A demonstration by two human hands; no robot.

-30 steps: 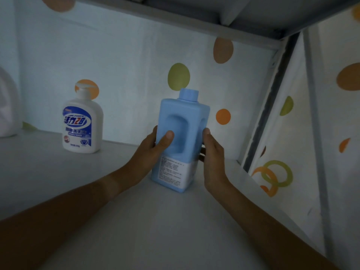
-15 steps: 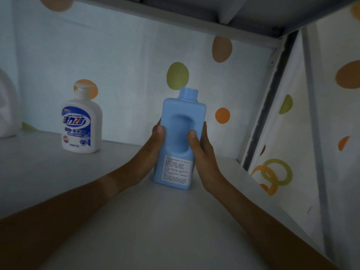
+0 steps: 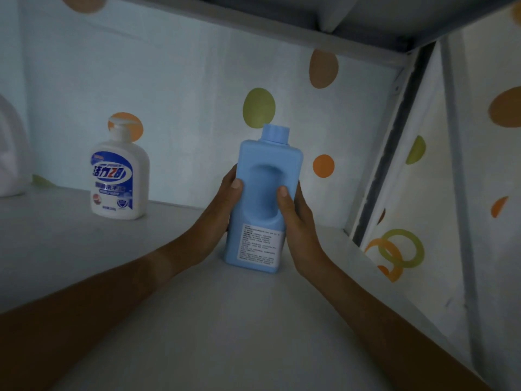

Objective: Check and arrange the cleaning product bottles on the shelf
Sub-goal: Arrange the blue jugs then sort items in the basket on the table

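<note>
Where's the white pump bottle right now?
In the head view, the white pump bottle stands upright at the back left of the shelf against the dotted wall, left of the blue bottle in both hands.

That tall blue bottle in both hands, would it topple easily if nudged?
Probably yes: the blue bottle is tall on a narrow base. Its smooth plastic looks slippery, though the moulded recess gives the left hand and right hand purchase. Weight cannot be judged.

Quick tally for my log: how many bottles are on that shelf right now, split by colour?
Blue: 1, the blue bottle held upright between the left hand and right hand.
White: 2, the white pump bottle standing at the back, and a white container cut off at the left edge, probably a bottle.
Total: 3
</note>
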